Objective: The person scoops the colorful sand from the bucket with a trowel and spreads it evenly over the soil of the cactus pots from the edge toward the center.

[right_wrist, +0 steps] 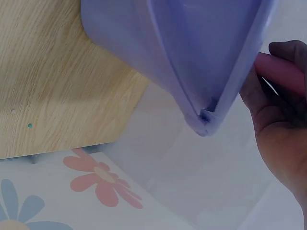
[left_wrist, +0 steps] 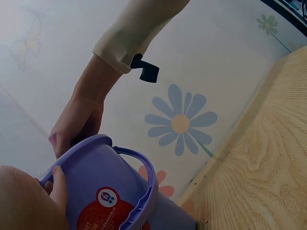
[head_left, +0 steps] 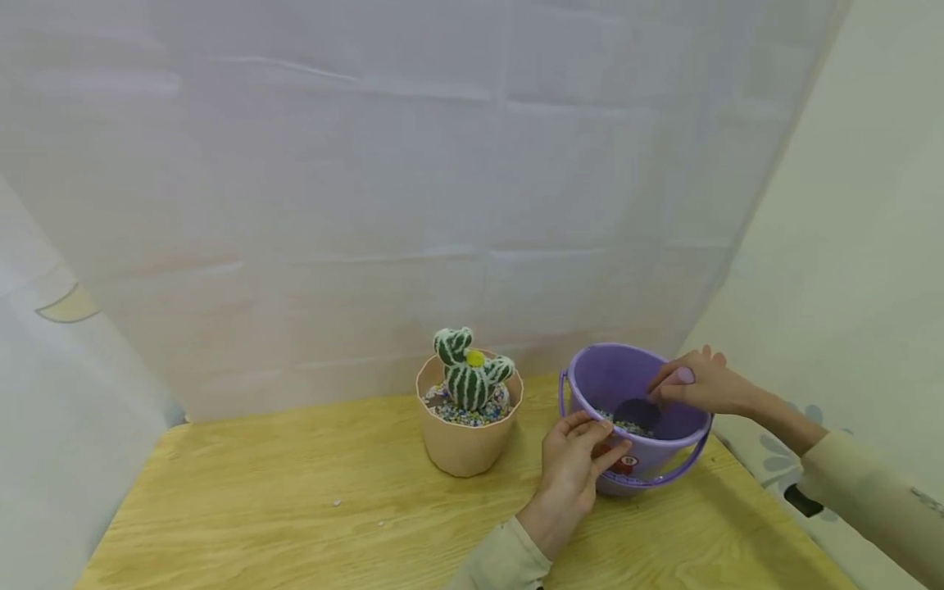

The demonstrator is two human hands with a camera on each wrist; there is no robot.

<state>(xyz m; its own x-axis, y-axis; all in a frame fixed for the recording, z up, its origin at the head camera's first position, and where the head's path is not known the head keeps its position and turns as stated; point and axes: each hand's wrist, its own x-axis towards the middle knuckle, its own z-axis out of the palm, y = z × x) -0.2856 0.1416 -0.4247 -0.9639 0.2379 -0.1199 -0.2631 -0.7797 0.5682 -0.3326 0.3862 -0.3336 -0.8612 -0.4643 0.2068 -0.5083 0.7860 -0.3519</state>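
A purple bucket (head_left: 605, 365) with a purple carrying handle (head_left: 682, 469) stands at the table's right side. Small multicoloured pebbles (head_left: 631, 427) lie inside it. My left hand (head_left: 571, 463) grips the near rim, its thumb and fingers on either side of the wall. Over the opening, my right hand (head_left: 701, 383) holds a small shovel by its pink handle (right_wrist: 280, 72). The dark shovel blade (head_left: 637, 414) is down in the bucket at the pebbles. A red label (left_wrist: 103, 211) shows on the bucket's outer side in the left wrist view.
Left of the bucket, a peach pot (head_left: 466, 451) holds a knitted green cactus (head_left: 468, 387) with a yellow flower, surrounded by coloured pebbles. Loose bits (head_left: 337, 503) lie on the wooden table (head_left: 258, 492). A pale cloth wall (head_left: 369, 205) rises behind.
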